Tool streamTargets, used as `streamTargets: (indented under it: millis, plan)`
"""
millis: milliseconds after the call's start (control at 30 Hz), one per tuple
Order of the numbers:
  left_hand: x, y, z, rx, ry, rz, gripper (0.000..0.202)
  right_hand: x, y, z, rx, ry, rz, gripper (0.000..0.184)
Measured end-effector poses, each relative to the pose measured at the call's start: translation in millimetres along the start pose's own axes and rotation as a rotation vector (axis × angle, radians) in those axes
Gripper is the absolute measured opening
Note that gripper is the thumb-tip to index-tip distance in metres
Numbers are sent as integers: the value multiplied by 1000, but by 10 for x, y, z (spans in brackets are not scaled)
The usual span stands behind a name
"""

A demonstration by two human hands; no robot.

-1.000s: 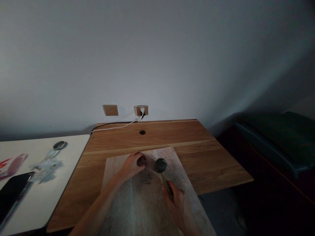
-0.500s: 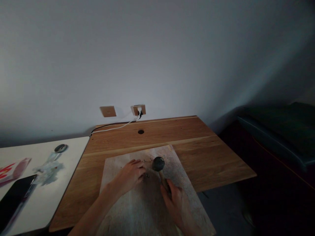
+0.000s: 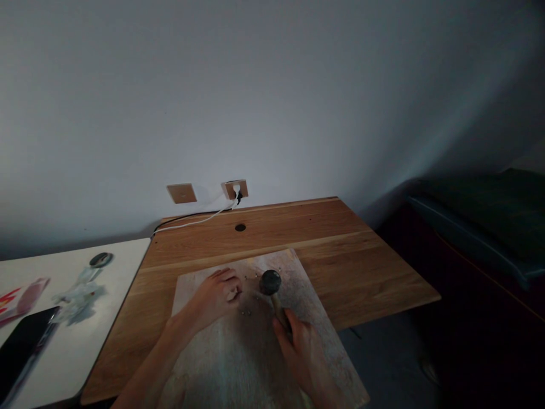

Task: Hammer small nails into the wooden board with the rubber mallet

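A pale wooden board point(image 3: 238, 363) lies on the brown desk point(image 3: 340, 261). My right hand point(image 3: 300, 352) grips the handle of a hammer point(image 3: 272, 287) whose dark round head sits over the board's far part. My left hand point(image 3: 215, 295) rests on the board just left of the hammer head, fingers curled together in a pinch; what they hold is too small to make out. A few small nails point(image 3: 246, 311) lie on the board between the hands.
A white side table point(image 3: 97, 318) at the left carries a dark phone point(image 3: 23, 346), a crumpled clear wrapper point(image 3: 79, 295) and a pink packet point(image 3: 23, 295). Two wall sockets point(image 3: 234, 188) with cables sit behind the desk. A dark couch point(image 3: 481, 227) stands at the right.
My left hand drew back from the board's far edge towards me and to the left. The hammer and my right hand stayed nearly still. The camera shifted a little.
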State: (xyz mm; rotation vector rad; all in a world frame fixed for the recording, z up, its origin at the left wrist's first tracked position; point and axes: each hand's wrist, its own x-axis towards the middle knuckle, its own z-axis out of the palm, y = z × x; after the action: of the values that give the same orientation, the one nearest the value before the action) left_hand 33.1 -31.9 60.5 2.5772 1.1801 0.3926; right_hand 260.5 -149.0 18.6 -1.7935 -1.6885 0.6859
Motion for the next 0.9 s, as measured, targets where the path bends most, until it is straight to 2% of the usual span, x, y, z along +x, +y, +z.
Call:
streamTargets:
  millis: [133, 233, 300, 433, 533, 700, 900]
  plan:
    - [-91, -273, 49, -131, 140, -153, 14, 6, 54, 41, 32, 7, 3, 36]
    - [-115, -431, 101, -169, 233, -162, 13, 7, 77, 49, 36, 18, 0, 35]
    - [-112, -488, 125, -175, 244, -182, 12, 6, 83, 45, 32, 33, -1, 35]
    - [-88, -498, 164, -224, 218, -261, 15, 0, 93, 40, 29, 35, 25, 41]
    - [-72, -461, 187, -295, 236, -227, 25, -10, 109, 47, 37, 33, 50, 47]
    - [-54, -429, 198, -333, 186, -161, 18, -16, 125, 56, 38, 59, 64, 47]
    - [-49, -460, 258, -312, 202, -128, 17, -11, 75, 25, 56, 49, 91, 42]
